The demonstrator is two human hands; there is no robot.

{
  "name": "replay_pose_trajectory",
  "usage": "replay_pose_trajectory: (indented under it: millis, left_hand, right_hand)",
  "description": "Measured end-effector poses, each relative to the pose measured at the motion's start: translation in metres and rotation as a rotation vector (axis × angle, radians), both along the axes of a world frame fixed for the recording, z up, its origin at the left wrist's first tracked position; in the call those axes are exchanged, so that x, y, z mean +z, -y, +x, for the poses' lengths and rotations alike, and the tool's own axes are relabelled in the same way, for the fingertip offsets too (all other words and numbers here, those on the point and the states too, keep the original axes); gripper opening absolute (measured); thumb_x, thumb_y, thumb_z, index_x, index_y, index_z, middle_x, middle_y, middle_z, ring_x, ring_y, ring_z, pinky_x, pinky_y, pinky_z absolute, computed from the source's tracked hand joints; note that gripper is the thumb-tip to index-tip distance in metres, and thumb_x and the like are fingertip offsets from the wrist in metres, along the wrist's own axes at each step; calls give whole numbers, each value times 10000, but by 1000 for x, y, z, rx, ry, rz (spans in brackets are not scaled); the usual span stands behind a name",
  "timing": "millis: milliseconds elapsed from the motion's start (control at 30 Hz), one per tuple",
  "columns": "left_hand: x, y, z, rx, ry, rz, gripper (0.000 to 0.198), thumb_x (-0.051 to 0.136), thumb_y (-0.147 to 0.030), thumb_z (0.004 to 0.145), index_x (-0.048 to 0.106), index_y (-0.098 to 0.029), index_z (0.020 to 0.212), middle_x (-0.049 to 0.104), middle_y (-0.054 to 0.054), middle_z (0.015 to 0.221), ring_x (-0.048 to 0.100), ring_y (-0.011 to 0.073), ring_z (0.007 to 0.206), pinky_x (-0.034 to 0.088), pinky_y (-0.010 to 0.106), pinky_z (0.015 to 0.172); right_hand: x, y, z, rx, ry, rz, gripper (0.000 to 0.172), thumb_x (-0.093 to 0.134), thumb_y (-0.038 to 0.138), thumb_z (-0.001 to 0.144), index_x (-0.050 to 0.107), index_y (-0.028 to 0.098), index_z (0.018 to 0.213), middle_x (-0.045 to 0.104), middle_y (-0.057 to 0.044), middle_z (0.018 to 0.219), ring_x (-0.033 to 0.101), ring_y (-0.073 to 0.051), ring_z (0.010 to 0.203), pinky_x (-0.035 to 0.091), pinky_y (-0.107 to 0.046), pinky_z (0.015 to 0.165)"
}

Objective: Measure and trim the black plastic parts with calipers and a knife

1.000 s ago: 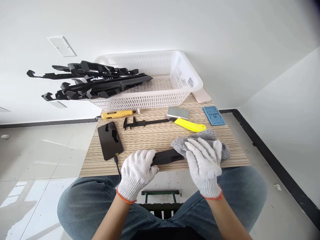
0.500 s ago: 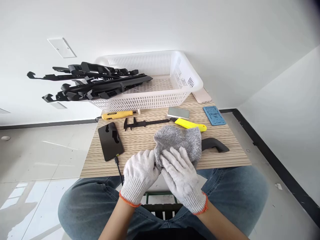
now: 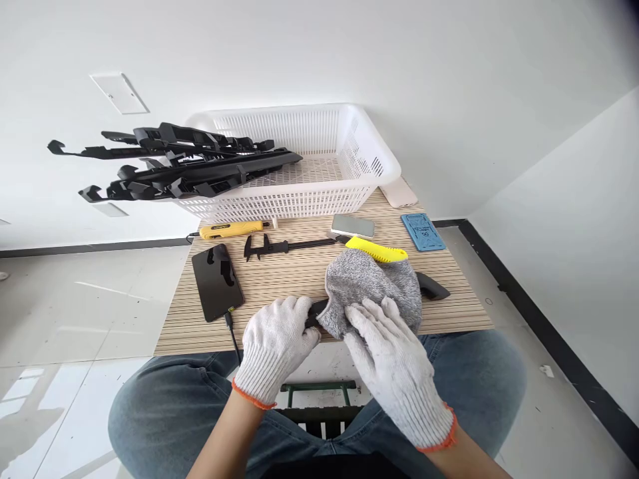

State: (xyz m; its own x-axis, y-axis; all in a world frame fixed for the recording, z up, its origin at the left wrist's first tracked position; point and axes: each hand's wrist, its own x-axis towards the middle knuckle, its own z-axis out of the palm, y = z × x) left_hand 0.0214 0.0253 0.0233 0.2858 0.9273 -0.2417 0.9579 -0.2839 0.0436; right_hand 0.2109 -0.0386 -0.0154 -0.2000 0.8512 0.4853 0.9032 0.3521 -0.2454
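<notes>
A long black plastic part (image 3: pixel 433 286) lies across the front of the table, its middle hidden under a grey cloth (image 3: pixel 372 286). My left hand (image 3: pixel 279 342), in a white knitted glove with an orange cuff, is closed around the part's left end. My right hand (image 3: pixel 392 359), gloved the same way, presses the cloth onto the part with its fingers laid together over it; its thumb is partly hidden. A yellow-handled knife (image 3: pixel 377 249) touches the cloth's far edge.
Behind stands a white plastic basket (image 3: pixel 299 199) with several black plastic parts (image 3: pixel 200 166) sticking out leftward. Around the table lie a caliper (image 3: pixel 287 246), a yellow pen-like tool (image 3: pixel 232 229), a cabled phone (image 3: pixel 218 283), a grey-green block (image 3: pixel 353 226) and a blue card-like piece (image 3: pixel 423 232).
My right hand and the grey cloth have slid to the right along the black plastic part, baring a stretch beside my left hand. The left hand still grips its end.
</notes>
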Motion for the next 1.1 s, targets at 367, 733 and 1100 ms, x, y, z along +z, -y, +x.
replay_pose_trajectory:
  millis: [367, 733, 1100]
  left_hand:
    - [2, 0, 1, 0, -11, -4, 130, 557, -273, 903, 658, -247, 980, 744, 59, 950, 722, 295, 890, 359, 349, 598]
    - [-5, -2, -2, -35, 14, 31, 115, 570, -264, 894, 666, -256, 957, 735, 46, 912, 720, 293, 858, 360, 359, 594]
    - [-4, -2, -3, -64, 36, 52, 177, 508, -289, 1005, 673, -258, 949, 730, 48, 896, 713, 273, 833, 363, 351, 610]
  right_hand:
    - [34, -8, -2, -52, 111, -62, 271, 535, 235, 1049, 765, 102, 1104, 822, -100, 1074, 729, -306, 1093, 364, -501, 1190]
    - [45, 4, 1, -58, 256, 19, 434, 432, 375, 1098, 692, 47, 1214, 806, -181, 1012, 758, -322, 907, 542, -481, 944]
    - [54, -10, -11, -53, -34, -299, 217, 632, 433, 968, 675, 248, 1074, 748, 18, 687, 746, -224, 617, 489, -314, 536]
